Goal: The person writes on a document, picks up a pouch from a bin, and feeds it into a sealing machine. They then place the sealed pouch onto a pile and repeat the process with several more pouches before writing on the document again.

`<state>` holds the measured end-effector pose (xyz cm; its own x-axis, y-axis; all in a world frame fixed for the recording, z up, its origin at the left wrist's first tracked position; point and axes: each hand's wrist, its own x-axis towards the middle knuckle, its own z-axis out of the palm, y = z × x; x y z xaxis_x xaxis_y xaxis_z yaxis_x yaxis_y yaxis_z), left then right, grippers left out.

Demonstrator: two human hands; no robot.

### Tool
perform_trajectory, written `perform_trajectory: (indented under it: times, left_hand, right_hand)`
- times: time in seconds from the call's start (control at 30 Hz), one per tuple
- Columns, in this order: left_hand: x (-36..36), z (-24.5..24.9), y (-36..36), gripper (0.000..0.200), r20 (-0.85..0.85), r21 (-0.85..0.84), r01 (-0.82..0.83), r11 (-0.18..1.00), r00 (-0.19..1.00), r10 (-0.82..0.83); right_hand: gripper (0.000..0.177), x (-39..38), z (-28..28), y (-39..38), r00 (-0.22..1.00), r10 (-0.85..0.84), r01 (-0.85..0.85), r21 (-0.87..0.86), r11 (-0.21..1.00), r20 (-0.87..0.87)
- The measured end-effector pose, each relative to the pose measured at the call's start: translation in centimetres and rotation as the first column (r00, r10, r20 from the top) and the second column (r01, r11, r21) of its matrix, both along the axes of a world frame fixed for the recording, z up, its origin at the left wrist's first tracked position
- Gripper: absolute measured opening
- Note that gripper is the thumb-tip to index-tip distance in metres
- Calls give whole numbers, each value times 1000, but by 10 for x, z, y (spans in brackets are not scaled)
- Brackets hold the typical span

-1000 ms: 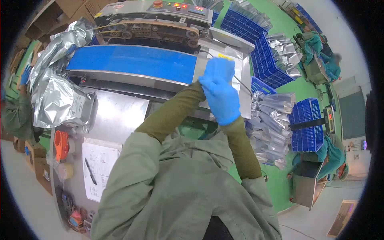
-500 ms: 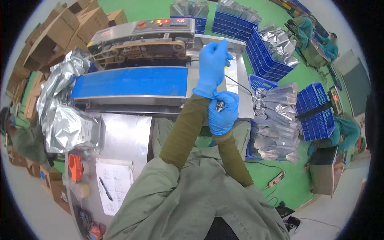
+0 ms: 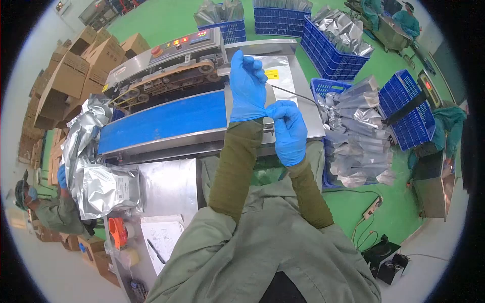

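My left hand (image 3: 247, 88), in a blue glove, is raised in front of the sealing machine's right end with its fingers loosely bent and apart, holding nothing. At its wrist, my right hand (image 3: 289, 132), also gloved in blue, pinches the stretched glove cuff (image 3: 263, 112) between its fingertips. Behind both hands a silver pouch (image 3: 284, 93) with a yellow label lies on the metal surface. The blue conveyor belt (image 3: 166, 121) of the sealing machine (image 3: 166, 63) runs to the left of my left hand.
Silver pouches (image 3: 108, 189) are heaped at the left, by a co-worker (image 3: 58, 212). An orange tape dispenser (image 3: 118, 232) and papers (image 3: 160, 235) with a pen lie on the metal table. Blue crates (image 3: 331, 55) of silver pouches stand at the right. A power strip (image 3: 373, 208) is on the green floor.
My right hand has pulled the left glove's cuff out to the right. My left hand has turned, its fingers loosening. The view has shifted, and a co-worker's gloved hand now shows beside the pouches at left.
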<state>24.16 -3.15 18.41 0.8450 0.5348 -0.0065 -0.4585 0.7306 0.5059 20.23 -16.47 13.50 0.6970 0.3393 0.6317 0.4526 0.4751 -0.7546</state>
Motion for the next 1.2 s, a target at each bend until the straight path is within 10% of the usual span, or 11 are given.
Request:
perform_trajectory:
  times: [0.23, 0.47, 0.67, 0.73, 0.77, 0.83, 0.87, 0.93, 1.03, 1.1, 1.2]
  left_hand:
    - [3, -3, -8, 27, 90, -114, 108, 988, 991, -98]
    - [15, 3, 0, 34, 70, 84, -120, 989, 991, 115]
    - [-21, 17, -6, 120, 141, 394, 153, 906, 964, -224]
    - [-53, 26, -35, 118, 103, 771, -120, 626, 993, 65]
    - [-63, 25, -51, 110, 167, 892, -241, 382, 962, 217]
    - [-82, 10, -110, 93, -141, 857, -57, 513, 930, 338]
    - [-81, -50, -110, 83, 94, 956, 1, -292, 946, 310]
    - [-71, -65, -111, 76, 102, 581, 122, -804, 970, 221]
    - [-62, -68, -57, 78, -31, 708, 369, -602, 868, 496]
    - [-72, -74, -28, 72, -442, 803, 183, 567, 821, 361]
    - [-128, -90, 45, 71, -27, 675, 402, 618, 851, -525]
  right_hand:
    - [11, 23, -9, -19, 841, 482, -442, 202, 874, -246]
    - [13, -13, -13, -22, 996, 83, -87, -148, 985, -30]
    - [38, -27, 1, -49, 973, -227, 232, -165, 959, 50]
    - [35, 0, -29, -67, 946, -286, 280, -61, 958, -153]
    - [47, 14, -44, -73, 870, 133, -35, 210, 977, -476]
    - [58, 28, -61, -75, 401, 657, -112, 677, 727, -639]
    - [57, 19, -55, -67, 390, 701, -149, 710, 688, -597]
    - [54, 12, -40, -69, 412, 707, -203, 698, 687, -575]
    - [50, 31, -24, -120, 590, 460, -217, 418, 882, -664]
    - [48, 52, -34, -174, 694, 45, 12, 74, 997, -719]
    - [45, 94, -94, -277, 365, -764, 470, -602, 645, -532]
